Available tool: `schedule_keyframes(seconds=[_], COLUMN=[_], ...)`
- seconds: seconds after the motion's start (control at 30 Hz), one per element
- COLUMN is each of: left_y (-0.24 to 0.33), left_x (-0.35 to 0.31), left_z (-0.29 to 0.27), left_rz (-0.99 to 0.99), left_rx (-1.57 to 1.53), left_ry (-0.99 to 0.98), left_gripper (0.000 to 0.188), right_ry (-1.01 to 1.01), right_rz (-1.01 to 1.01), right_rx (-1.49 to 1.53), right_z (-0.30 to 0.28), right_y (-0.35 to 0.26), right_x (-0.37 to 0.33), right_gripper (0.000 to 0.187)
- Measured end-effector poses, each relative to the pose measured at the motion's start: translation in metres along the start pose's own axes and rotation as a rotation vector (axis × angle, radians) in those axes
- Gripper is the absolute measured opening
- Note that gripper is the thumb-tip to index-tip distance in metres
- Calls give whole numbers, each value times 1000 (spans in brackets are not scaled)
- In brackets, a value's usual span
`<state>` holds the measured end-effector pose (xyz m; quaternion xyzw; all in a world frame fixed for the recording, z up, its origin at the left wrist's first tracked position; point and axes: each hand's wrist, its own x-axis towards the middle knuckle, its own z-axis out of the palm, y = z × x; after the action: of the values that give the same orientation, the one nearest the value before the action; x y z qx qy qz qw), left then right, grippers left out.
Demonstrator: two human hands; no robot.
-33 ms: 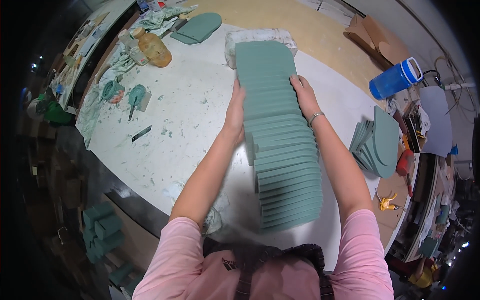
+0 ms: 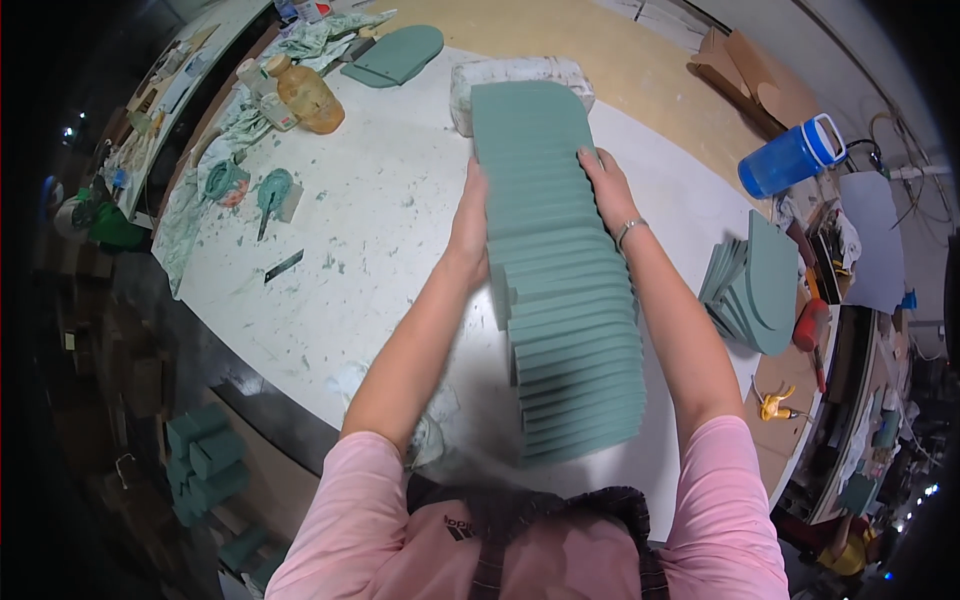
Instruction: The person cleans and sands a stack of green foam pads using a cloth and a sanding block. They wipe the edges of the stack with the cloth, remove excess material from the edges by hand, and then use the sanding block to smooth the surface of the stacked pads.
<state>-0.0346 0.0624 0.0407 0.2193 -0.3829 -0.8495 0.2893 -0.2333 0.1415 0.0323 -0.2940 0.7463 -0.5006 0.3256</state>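
A long row of thin green panels (image 2: 565, 290) with rounded corners leans in overlapping layers on the white tabletop. My left hand (image 2: 468, 225) presses along its left side, the fingers slightly blurred. On the opposite side, my right hand (image 2: 610, 190) grips the panel edges, its fingertips at the far part of the row. Between them, the two hands clasp the row. At its far end, the panels rest against a white, stained block (image 2: 462, 100).
Left on the white table (image 2: 350, 230) are an amber jar (image 2: 308, 100), green-smeared tubs (image 2: 226, 182), a scraper (image 2: 270, 205) and a dark blade (image 2: 284, 266). A blue jug (image 2: 785, 162), more green panels (image 2: 768, 285) and a red-handled tool (image 2: 811, 328) stand right.
My right hand has shifted very slightly away from me and to the left along the panels. The rest looks almost the same.
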Motion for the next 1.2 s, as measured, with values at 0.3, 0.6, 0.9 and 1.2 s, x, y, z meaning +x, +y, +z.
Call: schedule_keyframes(seconds=[0.3,0.6,0.9,1.2], left_y=[-4,-11,-46,-33], left_x=[-57,-66,-171,-132], left_z=[7,9,-6,28], left_rz=[-72,20,-51,-156], left_rx=[138,212,444,27], left_ry=[7,-69,92,127], left_gripper=[70,75,73,53], right_ry=[-236,-148,-210,-123], right_rz=[26,81,17,-24], right_rx=[274,-95,118,-134], right_z=[-26,-18,-65,-30], right_y=[20,-1,54,45], right_x=[-58,-73,-179,-186], right_gripper=[88,86,88,101])
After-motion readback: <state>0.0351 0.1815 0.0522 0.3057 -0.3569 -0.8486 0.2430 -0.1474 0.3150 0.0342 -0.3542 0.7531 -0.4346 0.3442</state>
